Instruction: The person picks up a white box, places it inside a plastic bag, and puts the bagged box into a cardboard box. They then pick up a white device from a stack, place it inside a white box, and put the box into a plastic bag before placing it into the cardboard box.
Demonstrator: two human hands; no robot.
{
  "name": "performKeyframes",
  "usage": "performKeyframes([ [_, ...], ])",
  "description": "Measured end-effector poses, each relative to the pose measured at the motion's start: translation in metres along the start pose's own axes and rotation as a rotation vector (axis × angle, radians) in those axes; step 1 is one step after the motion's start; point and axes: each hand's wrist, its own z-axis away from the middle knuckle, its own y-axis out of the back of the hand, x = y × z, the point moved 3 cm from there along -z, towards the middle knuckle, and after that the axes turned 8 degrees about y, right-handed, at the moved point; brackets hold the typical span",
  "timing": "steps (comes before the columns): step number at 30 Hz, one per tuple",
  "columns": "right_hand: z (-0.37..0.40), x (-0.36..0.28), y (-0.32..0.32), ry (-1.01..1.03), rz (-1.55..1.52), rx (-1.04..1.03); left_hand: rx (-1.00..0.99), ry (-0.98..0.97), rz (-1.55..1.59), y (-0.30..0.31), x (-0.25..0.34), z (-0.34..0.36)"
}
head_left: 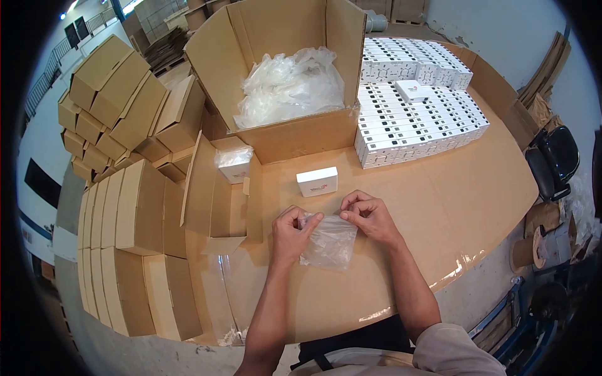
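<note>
My left hand [292,232] and my right hand [370,216] both pinch the top edge of a small clear plastic bag [329,244], which hangs between them above the cardboard-covered table [451,200]. Just beyond my hands a small white box [317,181] with a red mark lies flat on the table. Neither hand touches it.
A large open carton [282,75] holding crumpled plastic bags stands behind the white box. Stacked white boxes [420,119] fill the right rear. Folded brown cartons [125,207] are piled at left. A bagged box [235,164] sits in an open carton. A black chair [555,160] stands at right.
</note>
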Motion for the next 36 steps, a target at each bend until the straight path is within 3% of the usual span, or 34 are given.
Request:
performKeyframes([
  [7, 0.002, -0.007, -0.004, -0.009, 0.021, -0.075, -0.027, 0.000, 0.006, 0.000, 0.008, 0.003],
  [10, 0.001, -0.004, -0.005, 0.076, 0.049, -0.060, -0.050, -0.079, 0.118, -0.003, 0.002, 0.001],
  [13, 0.000, -0.004, -0.002, 0.089, 0.028, 0.014, -0.190, 0.103, 0.318, -0.011, 0.016, 0.009],
  [19, 0.001, -0.003, 0.005, 0.013, -0.025, 0.113, -0.323, 0.143, 0.318, -0.009, 0.005, 0.006],
  [28, 0.000, -0.007, 0.001, 0.123, -0.154, 0.078, -0.356, 0.166, 0.270, -0.006, 0.010, 0.007],
  [31, 0.000, -0.006, -0.001, 0.150, -0.159, 0.093, -0.317, 0.045, 0.482, -0.012, 0.016, 0.007],
  [36, 0.000, -0.006, -0.004, 0.229, -0.135, 0.108, -0.359, 0.136, 0.436, -0.009, 0.032, 0.013],
])
